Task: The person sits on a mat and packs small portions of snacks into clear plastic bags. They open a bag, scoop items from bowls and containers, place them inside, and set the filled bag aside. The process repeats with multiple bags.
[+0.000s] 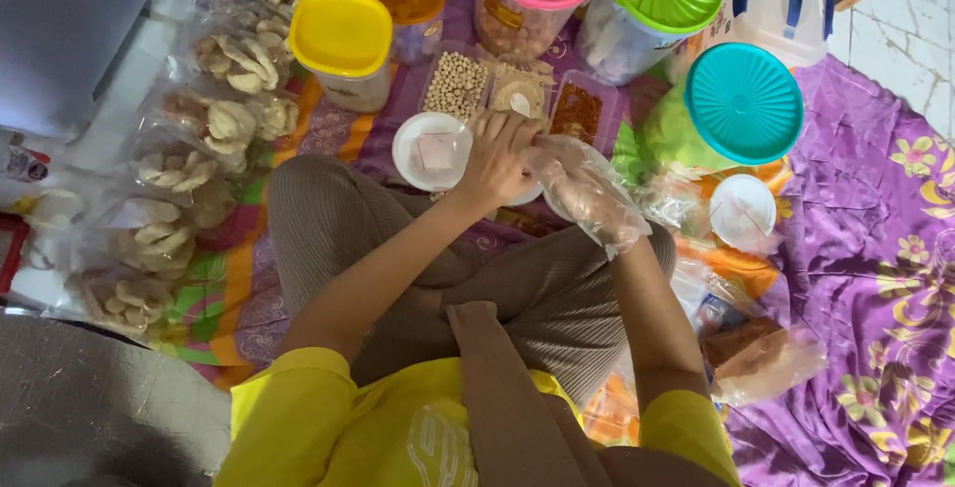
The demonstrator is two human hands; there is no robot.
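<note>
Head view showed the left hand [494, 161] curled, fingertips pinching the cuff of a thin clear plastic glove [589, 194] that covered the right hand [577, 189], whose fingers lay loosely together inside it. Both met just above the lap, at twelve o'clock from the knees. The glove looked light, limp, slippery and easily torn, so its cuff edge seemed the safest grip. At eleven o'clock sat a small white bowl [430, 152]. Beyond lay clear tubs: pale round nuts [456, 84], and red crumbs [576, 114]. A teal-lidded tub [743, 103] stood at two o'clock, bagged crackers [224, 129] at nine.
</note>
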